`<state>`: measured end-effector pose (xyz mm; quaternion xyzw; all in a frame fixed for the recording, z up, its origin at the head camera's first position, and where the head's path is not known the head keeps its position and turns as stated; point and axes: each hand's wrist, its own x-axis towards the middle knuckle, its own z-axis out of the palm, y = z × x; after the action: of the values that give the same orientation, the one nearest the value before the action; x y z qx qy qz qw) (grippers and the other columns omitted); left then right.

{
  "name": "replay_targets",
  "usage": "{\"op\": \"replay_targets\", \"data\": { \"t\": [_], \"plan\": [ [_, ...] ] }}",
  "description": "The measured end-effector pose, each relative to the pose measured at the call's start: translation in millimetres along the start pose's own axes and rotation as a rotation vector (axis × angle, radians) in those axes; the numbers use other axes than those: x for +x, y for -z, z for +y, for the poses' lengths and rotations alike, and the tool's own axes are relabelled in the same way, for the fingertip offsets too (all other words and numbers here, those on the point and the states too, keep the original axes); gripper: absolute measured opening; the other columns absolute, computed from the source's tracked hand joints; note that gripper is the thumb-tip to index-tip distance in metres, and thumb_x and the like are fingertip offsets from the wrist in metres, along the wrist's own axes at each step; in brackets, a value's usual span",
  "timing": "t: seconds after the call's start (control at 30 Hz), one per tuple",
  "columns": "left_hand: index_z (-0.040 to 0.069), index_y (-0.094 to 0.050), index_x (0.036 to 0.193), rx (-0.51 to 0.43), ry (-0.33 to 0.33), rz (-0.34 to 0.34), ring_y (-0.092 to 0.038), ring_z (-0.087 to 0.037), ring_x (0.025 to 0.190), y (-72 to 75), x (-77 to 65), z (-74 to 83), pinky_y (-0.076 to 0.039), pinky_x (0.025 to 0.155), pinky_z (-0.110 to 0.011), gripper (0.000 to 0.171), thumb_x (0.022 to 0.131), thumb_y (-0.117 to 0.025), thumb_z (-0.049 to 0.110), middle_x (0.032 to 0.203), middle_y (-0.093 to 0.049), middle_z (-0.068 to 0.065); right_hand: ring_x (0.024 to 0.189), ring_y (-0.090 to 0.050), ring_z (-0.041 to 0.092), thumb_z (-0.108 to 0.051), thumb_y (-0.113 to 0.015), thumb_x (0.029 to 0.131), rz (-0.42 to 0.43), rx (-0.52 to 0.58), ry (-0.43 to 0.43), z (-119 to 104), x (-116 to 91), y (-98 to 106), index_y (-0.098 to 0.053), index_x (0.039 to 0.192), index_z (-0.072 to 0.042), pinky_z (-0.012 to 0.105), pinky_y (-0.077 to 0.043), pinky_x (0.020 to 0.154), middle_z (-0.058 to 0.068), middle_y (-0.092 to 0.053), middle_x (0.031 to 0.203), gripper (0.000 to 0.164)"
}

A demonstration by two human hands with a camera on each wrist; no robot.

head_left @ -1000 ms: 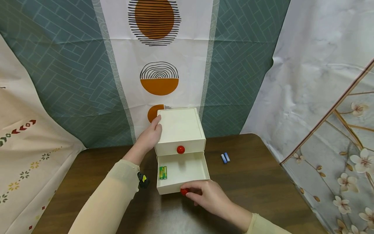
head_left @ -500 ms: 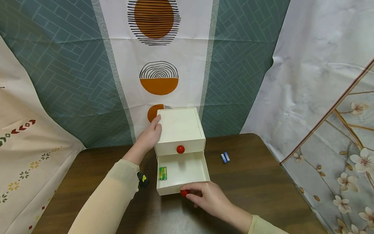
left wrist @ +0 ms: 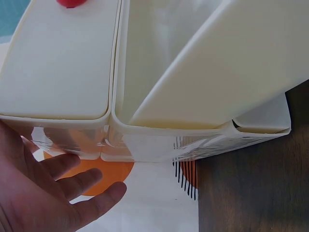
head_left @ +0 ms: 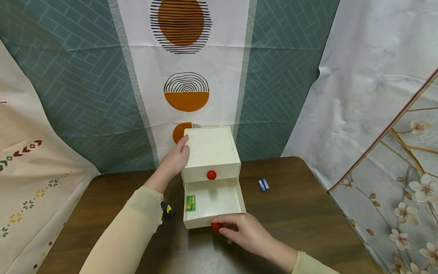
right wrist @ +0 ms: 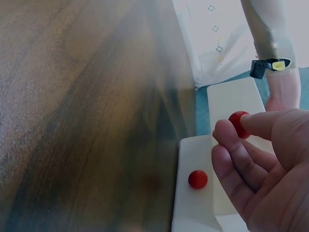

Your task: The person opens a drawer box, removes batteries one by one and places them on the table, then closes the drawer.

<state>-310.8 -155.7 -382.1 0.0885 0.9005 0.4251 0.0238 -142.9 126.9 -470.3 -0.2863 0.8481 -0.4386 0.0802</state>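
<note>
A small white drawer cabinet (head_left: 210, 146) stands on the table, its upper drawer closed with a red knob (head_left: 211, 175) in front. Below it a drawer (head_left: 200, 222) is pulled out, and two green batteries (head_left: 191, 203) lie side by side at its left. My right hand (head_left: 248, 231) pinches this drawer's red knob (right wrist: 237, 124) between thumb and finger. On the cabinet's left side rests my left hand (head_left: 175, 159), thumb at the top edge. Its fingers (left wrist: 79, 183) extend loosely along the side in the left wrist view.
Two blue-and-white batteries (head_left: 264, 185) lie on the brown table (head_left: 291, 205) right of the cabinet. Another red knob (right wrist: 198, 179) shows on a white panel nearer the tabletop. Patterned cloths (head_left: 85, 95) hang behind and at both sides.
My right hand and the pulled-out drawer have shifted very slightly toward me. The left hand and the batteries look unmoved.
</note>
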Motion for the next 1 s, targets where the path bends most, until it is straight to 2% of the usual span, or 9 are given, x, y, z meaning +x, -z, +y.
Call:
{"op": "replay_targets", "data": {
  "t": [0.13, 0.27, 0.4, 0.6, 0.8, 1.0],
  "plan": [
    [0.024, -0.006, 0.18, 0.001, 0.001, -0.003, -0.013, -0.034, 0.169, 0.0, -0.1, 0.2, -0.013, 0.134, -0.059, 0.066, 0.12, -0.02, 0.046, 0.185, -0.007, -0.001, 0.066, -0.072, 0.002, -0.016, -0.077, 0.107, -0.015, 0.01, 0.0, -2, -1, 2, -0.081, 0.134, -0.023, 0.022, -0.059, 0.076, -0.013, -0.079, 0.122, 0.029],
    [0.024, -0.006, 0.18, 0.0, 0.001, -0.003, -0.014, -0.035, 0.169, 0.4, -0.6, 1.2, -0.013, 0.134, -0.06, 0.066, 0.12, -0.02, 0.046, 0.185, -0.008, -0.002, 0.066, -0.073, 0.006, -0.018, -0.077, 0.106, -0.023, -0.002, 0.006, -4, -2, 5, -0.081, 0.135, -0.024, 0.023, -0.059, 0.077, -0.014, -0.079, 0.118, 0.029],
    [0.024, -0.006, 0.18, -0.004, 0.003, -0.002, -0.014, -0.035, 0.169, 0.7, -1.4, 2.1, -0.013, 0.134, -0.06, 0.066, 0.12, -0.021, 0.045, 0.186, -0.008, -0.002, 0.065, -0.072, 0.008, -0.022, -0.078, 0.106, -0.026, -0.026, 0.016, -7, -2, 8, -0.081, 0.134, -0.026, 0.023, -0.057, 0.077, -0.017, -0.078, 0.107, 0.028],
    [0.023, -0.006, 0.18, -0.005, 0.007, -0.003, -0.013, -0.035, 0.169, 0.8, -1.5, 1.1, -0.013, 0.134, -0.059, 0.066, 0.12, -0.02, 0.044, 0.186, -0.007, -0.003, 0.064, -0.068, 0.001, -0.026, -0.078, 0.106, -0.03, -0.037, 0.027, -14, -3, 13, -0.081, 0.131, -0.024, 0.023, -0.056, 0.073, -0.022, -0.074, 0.09, 0.025],
    [0.022, -0.006, 0.18, -0.008, 0.001, -0.002, -0.013, -0.034, 0.169, 0.8, -1.3, 0.4, -0.013, 0.134, -0.058, 0.066, 0.12, -0.02, 0.044, 0.186, -0.007, -0.002, 0.065, -0.069, 0.001, -0.027, -0.077, 0.107, -0.022, -0.028, 0.049, -25, -1, 19, -0.081, 0.13, -0.023, 0.024, -0.057, 0.072, -0.022, -0.074, 0.092, 0.023],
    [0.021, -0.007, 0.18, -0.009, -0.009, 0.0, -0.013, -0.033, 0.169, 0.8, -0.9, 1.3, -0.013, 0.134, -0.058, 0.066, 0.12, -0.02, 0.043, 0.186, -0.007, -0.002, 0.07, -0.069, -0.003, -0.026, -0.078, 0.106, 0.025, -0.091, 0.084, -33, 3, 23, -0.08, 0.13, -0.023, 0.028, -0.059, 0.077, -0.021, -0.077, 0.094, 0.024]
  ]
}}
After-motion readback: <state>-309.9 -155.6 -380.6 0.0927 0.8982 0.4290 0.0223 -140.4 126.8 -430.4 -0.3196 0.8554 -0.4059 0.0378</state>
